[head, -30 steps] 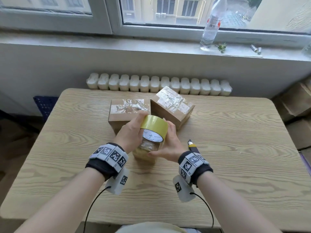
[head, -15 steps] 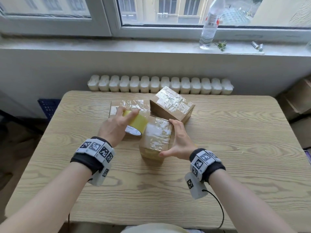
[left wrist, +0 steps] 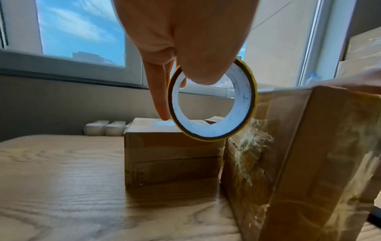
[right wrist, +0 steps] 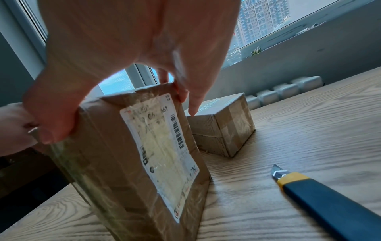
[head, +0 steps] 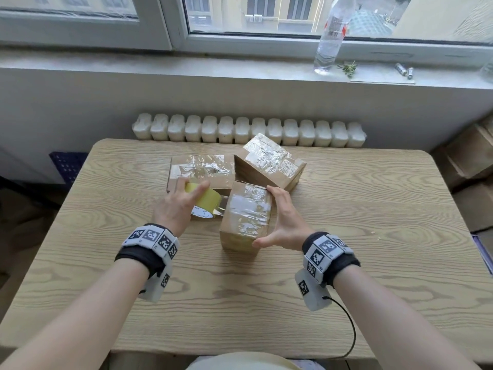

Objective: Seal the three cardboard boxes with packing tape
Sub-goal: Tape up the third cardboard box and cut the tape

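Three taped cardboard boxes stand mid-table: a left box [head: 200, 172] [left wrist: 173, 154], a rear right box [head: 269, 161] [right wrist: 222, 127], and a near box [head: 246, 214] [left wrist: 299, 163] [right wrist: 144, 154] standing on end, with a shipping label on its right face. My right hand [head: 274, 217] grips the near box's top, thumb [right wrist: 51, 124] at the near corner and fingers at the far corner. My left hand [head: 192, 198] holds the yellow tape roll [head: 206, 202] [left wrist: 212, 104] just left of that box, thumb inside the core. A strip of tape runs from the roll to the box.
A blue and yellow utility knife [right wrist: 329, 199] lies on the wooden table [head: 373, 236] right of the near box, blade out. A plastic bottle [head: 330, 36] stands on the windowsill. A white radiator [head: 248, 128] runs behind the table. Cardboard cartons [head: 469, 161] are stacked at the right.
My left hand has carried the roll from above the near box down to its left side. My right hand now spans the box's top from the right.
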`<state>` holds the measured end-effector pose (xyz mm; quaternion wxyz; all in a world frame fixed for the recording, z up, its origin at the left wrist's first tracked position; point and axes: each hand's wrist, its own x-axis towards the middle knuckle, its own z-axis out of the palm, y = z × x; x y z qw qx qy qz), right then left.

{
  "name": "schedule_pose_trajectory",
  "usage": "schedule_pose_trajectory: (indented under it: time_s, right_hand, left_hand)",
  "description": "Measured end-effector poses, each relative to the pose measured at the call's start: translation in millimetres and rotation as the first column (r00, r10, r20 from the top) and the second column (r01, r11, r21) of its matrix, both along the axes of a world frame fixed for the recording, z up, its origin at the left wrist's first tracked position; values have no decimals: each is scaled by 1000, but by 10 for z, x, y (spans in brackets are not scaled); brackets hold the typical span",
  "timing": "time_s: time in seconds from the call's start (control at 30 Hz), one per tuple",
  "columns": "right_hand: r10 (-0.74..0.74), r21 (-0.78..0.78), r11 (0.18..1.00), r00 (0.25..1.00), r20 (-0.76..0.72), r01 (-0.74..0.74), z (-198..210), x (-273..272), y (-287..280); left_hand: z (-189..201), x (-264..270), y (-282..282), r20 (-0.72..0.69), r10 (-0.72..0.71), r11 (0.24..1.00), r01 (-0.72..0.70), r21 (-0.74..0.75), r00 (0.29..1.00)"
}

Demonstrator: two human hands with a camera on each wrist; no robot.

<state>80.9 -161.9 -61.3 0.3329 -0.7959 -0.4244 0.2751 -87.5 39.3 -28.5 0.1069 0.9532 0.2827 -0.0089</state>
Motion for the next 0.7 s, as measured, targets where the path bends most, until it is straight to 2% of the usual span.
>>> schedule_pose_trajectory:
  time_s: [0.17,0.3,0.33,0.4,0.47,0.53,0.6,0.7]
  right_hand:
    - [-3,-22,1000,1000,-1,3,24,-5,-5]
    - [22,-109,994,1000,-21,-24,88,-56,3]
    - [33,-132,991,999,14,-31,120,-85,1]
    - [75,-152,987,980,184,-47,202,-192,13]
    - [168,-176,978,919,358,-110,295,-367,69]
    - [277,-231,955,837,471,-186,320,-558,161]
    - [330,-281,937,792,513,-208,252,-672,237]
    - [344,-305,930,781,521,-206,106,-685,248]
  left_hand:
    - [-41,13,-18,-17,8,1000,-8,-11,1000]
    - [-52,10,-26,-92,41,999,-42,-9,995]
    - [-57,5,-38,-107,56,998,-58,-16,993]
    - [-84,-13,-66,-114,75,996,-79,-31,991]
    - [-109,-28,-88,-111,90,994,-95,-45,990]
    - [-124,-28,-104,-96,97,993,-103,-62,991]
    - [-151,-27,-106,-75,91,992,-97,-77,993]
    - [-225,-35,-64,-44,94,990,-98,-104,995]
